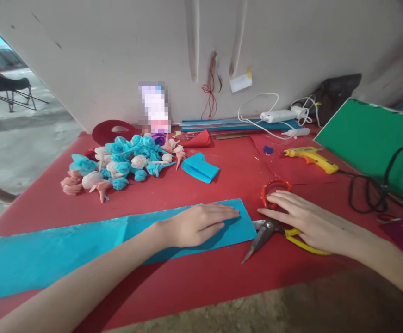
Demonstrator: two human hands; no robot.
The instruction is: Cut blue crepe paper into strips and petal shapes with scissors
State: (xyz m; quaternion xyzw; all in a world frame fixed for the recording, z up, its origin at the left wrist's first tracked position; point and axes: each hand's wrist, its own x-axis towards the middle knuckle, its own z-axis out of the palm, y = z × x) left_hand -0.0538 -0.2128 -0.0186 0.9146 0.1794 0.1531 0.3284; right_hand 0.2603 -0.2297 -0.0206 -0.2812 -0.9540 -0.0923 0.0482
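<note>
A long strip of blue crepe paper (pixel 83 247) stretches across the table from the left edge to the middle. My left hand (pixel 197 224) lies flat on its right end, fingers extended. Just beyond that end are scissors (pixel 269 225) with one red and one yellow handle, their blades spread. One blade reaches the paper's edge; whether it passes under it I cannot tell. My right hand (pixel 301 219) is over the scissors' handles, fingers stretched out towards the red loop and not wrapped round it. The palm hides part of the yellow handle.
Blue, white and pink paper flowers (pixel 125 159) are heaped at the back left. A folded blue paper piece (pixel 200 167) lies beside them. A yellow glue gun (pixel 310 157) with a black cord, a white power strip (pixel 280 115) and a green board (pixel 371 143) occupy the right side.
</note>
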